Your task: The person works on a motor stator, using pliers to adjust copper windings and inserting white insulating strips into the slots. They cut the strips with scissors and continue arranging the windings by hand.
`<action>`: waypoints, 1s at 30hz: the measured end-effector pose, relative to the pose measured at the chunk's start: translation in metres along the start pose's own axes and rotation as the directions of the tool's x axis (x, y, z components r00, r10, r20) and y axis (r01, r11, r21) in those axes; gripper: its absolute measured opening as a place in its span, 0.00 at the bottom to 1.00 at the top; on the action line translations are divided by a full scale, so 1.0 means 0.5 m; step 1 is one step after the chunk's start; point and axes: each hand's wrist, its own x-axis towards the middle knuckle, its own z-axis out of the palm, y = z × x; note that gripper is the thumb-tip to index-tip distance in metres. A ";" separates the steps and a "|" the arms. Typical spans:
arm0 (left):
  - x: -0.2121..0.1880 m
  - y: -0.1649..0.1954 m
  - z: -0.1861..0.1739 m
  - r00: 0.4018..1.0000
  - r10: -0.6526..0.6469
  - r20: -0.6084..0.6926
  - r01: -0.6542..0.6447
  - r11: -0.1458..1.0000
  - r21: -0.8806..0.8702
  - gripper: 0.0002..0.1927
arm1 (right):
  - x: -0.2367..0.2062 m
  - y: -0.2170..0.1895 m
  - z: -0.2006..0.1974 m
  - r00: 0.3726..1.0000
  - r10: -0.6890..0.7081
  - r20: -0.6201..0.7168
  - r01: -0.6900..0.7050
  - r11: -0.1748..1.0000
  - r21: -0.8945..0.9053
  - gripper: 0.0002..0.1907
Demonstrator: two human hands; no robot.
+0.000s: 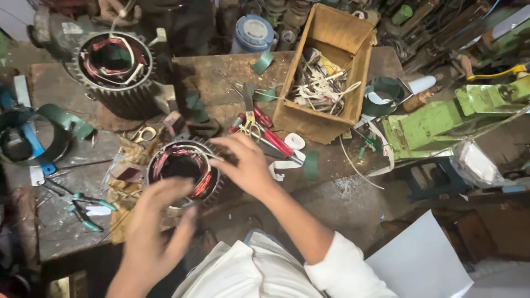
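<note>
A small motor stator [185, 168] with copper windings stands open end up on a cluttered workbench [342, 190]. My right hand [245, 165] rests on its right rim, fingers bent over the windings, pinching what looks like a thin white strip at the rim. My left hand [154, 221] hovers at the near left edge of the stator, fingers spread and blurred, holding nothing that I can see.
A larger finned stator [116, 72] stands at the back left. A cardboard box [331, 72] of wire scraps sits at the back right. Red-handled pliers and scissors [265, 129] lie behind the small stator, green-handled pliers [88, 207] at left, a green machine [458, 116] at right.
</note>
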 end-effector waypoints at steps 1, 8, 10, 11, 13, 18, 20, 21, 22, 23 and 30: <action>-0.027 -0.017 -0.003 0.999 -0.048 0.001 0.048 0.999 -0.006 0.19 | -0.015 0.023 -0.023 0.994 0.107 0.006 -0.107 0.994 0.014 0.18; -0.285 -0.217 0.031 0.897 -0.432 -0.092 0.425 0.901 -0.092 0.10 | -0.157 0.272 -0.212 0.886 0.456 -0.089 -0.464 0.861 -0.209 0.10; -0.322 -0.277 0.032 0.847 -0.530 -0.034 0.522 0.843 -0.128 0.09 | -0.212 0.321 -0.261 0.870 0.483 -0.105 -0.493 0.838 -0.235 0.10; -0.327 -0.299 0.039 0.863 -0.503 -0.049 0.483 0.850 -0.213 0.10 | -0.231 0.340 -0.281 0.871 0.479 -0.106 -0.490 0.838 -0.241 0.09; -0.315 -0.295 0.057 0.870 -0.480 -0.113 0.436 0.855 -0.281 0.09 | -0.247 0.370 -0.311 0.864 0.493 -0.103 -0.502 0.832 -0.235 0.09; -0.261 -0.155 0.112 0.869 -0.458 -0.187 0.447 0.889 -0.104 0.07 | -0.218 0.386 -0.342 0.825 0.564 -0.016 -0.550 0.798 -0.246 0.09; -0.204 -0.079 0.154 0.879 -0.436 -0.193 0.432 0.899 -0.068 0.06 | -0.187 0.387 -0.342 0.863 0.504 0.028 -0.483 0.840 -0.247 0.08; -0.172 -0.049 0.170 0.892 -0.417 -0.176 0.417 0.908 -0.041 0.06 | -0.172 0.386 -0.342 0.878 0.476 0.049 -0.451 0.857 -0.250 0.08; -0.144 -0.019 0.188 0.881 -0.436 -0.184 0.439 0.898 -0.029 0.06 | -0.158 0.385 -0.338 0.912 0.406 0.058 -0.384 0.895 -0.227 0.09; -0.122 0.009 0.209 0.869 -0.458 -0.189 0.463 0.886 -0.021 0.06 | -0.144 0.386 -0.332 0.939 0.337 0.064 -0.318 0.925 -0.208 0.09; -0.126 0.058 0.338 0.849 -0.498 -0.174 0.512 0.858 0.043 0.05 | -0.034 0.432 -0.195 0.976 0.024 0.217 0.028 0.971 -0.237 0.17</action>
